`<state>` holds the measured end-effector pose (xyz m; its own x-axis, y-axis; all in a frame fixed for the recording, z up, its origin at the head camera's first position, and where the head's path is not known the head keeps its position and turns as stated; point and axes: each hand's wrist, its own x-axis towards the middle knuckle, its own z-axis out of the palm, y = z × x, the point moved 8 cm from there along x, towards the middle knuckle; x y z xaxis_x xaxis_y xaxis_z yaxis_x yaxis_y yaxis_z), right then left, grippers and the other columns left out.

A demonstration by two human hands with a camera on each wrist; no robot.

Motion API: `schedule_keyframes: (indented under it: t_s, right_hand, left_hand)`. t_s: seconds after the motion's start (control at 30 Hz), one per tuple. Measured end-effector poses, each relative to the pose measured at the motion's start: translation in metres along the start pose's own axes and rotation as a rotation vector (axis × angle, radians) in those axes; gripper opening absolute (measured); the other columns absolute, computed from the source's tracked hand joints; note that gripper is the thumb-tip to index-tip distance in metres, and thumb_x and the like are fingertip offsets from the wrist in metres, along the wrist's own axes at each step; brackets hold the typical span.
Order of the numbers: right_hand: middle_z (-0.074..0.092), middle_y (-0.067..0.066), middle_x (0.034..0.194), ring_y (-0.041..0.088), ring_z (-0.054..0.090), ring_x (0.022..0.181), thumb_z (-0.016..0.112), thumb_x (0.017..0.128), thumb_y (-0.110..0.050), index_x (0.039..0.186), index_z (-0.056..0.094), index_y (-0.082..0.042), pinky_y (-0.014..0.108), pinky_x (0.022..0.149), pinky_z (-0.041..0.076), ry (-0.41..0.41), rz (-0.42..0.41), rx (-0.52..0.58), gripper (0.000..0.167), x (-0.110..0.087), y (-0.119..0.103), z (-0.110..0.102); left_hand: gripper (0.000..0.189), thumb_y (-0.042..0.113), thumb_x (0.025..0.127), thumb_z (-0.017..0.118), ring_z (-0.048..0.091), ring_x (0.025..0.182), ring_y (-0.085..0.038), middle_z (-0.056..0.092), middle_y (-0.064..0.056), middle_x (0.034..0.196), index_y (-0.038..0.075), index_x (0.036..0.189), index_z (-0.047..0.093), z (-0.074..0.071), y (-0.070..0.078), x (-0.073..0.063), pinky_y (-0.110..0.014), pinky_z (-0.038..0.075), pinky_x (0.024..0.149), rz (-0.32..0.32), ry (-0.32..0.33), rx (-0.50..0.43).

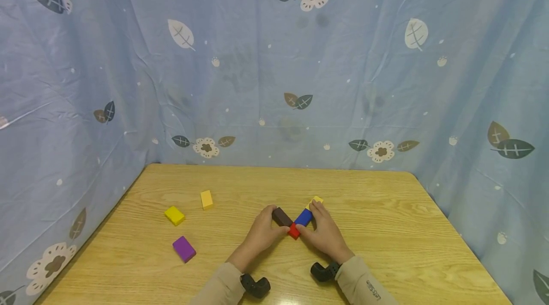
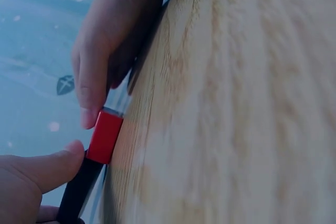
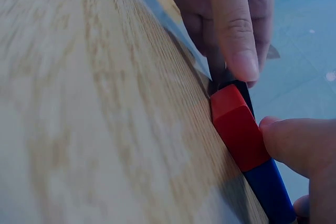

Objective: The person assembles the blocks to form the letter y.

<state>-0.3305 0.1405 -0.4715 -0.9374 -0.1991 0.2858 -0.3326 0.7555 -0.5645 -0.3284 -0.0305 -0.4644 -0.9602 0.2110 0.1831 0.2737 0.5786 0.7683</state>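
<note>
A dark brown block (image 1: pixel 282 217), a red block (image 1: pixel 293 231) and a blue block (image 1: pixel 303 218) form a V on the table, with red at the near corner. Beyond the blue one lies a yellow block (image 1: pixel 318 199), partly covered by fingers. My left hand (image 1: pixel 260 234) grips the dark block, thumb near its red end and fingers at the far end. My right hand (image 1: pixel 326 234) holds the blue block, its thumb by the red block (image 3: pixel 239 132) and its fingers reaching over the yellow end. In the left wrist view the red block (image 2: pixel 105 137) meets the dark block (image 2: pixel 79 190).
To the left on the wooden table (image 1: pixel 386 219) lie a purple block (image 1: pixel 184 249), a yellow block (image 1: pixel 174 215) and a light orange block (image 1: pixel 207 199). Blue patterned curtains (image 1: pixel 257 71) hang behind and along both sides.
</note>
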Motion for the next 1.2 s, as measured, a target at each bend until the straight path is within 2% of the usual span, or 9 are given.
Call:
schedule_keyframes:
  t_s: [0.37, 0.67, 0.9, 1.2]
  right_hand:
    - [0.036, 0.020, 0.149, 0.039, 0.027, 0.140, 0.063, 0.086, -0.050, 0.139, 0.042, 0.006, 0.055, 0.111, 0.031, 0.011, -0.016, -0.015, 0.080, -0.0004, -0.0028, -0.0022]
    - [0.036, 0.020, 0.149, 0.039, 0.028, 0.140, 0.063, 0.086, -0.049, 0.139, 0.043, 0.006, 0.055, 0.110, 0.032, 0.016, -0.020, -0.014, 0.079, -0.0003, -0.0032, -0.0017]
    - [0.034, 0.019, 0.150, 0.036, 0.026, 0.141, 0.064, 0.085, -0.049, 0.140, 0.042, 0.004, 0.054, 0.112, 0.030, 0.006, 0.007, 0.009, 0.080, 0.0007, 0.0011, -0.0007]
    - [0.035, 0.020, 0.150, 0.038, 0.027, 0.141, 0.065, 0.085, -0.049, 0.139, 0.042, 0.005, 0.055, 0.111, 0.031, 0.007, 0.001, 0.014, 0.080, 0.0001, 0.0010, 0.0003]
  left_hand:
    - [0.054, 0.023, 0.091, 0.064, 0.052, 0.121, -0.039, 0.053, -0.025, 0.130, -0.008, 0.131, 0.046, -0.0042, 0.0016, -0.0030, -0.049, 0.046, 0.100, 0.046, 0.024, 0.064]
    - [0.053, 0.021, 0.091, 0.065, 0.052, 0.120, -0.039, 0.052, -0.026, 0.130, -0.008, 0.131, 0.045, -0.0058, 0.0017, -0.0066, -0.049, 0.046, 0.099, 0.040, 0.011, 0.064]
    - [0.055, 0.021, 0.091, 0.064, 0.051, 0.122, -0.040, 0.051, -0.026, 0.132, -0.008, 0.133, 0.043, -0.0054, 0.0004, -0.0064, -0.050, 0.045, 0.100, 0.032, -0.001, 0.053]
    - [0.057, 0.023, 0.091, 0.064, 0.051, 0.123, -0.040, 0.051, -0.025, 0.133, -0.007, 0.134, 0.043, -0.0089, -0.0024, -0.0074, -0.050, 0.044, 0.101, 0.018, 0.007, 0.051]
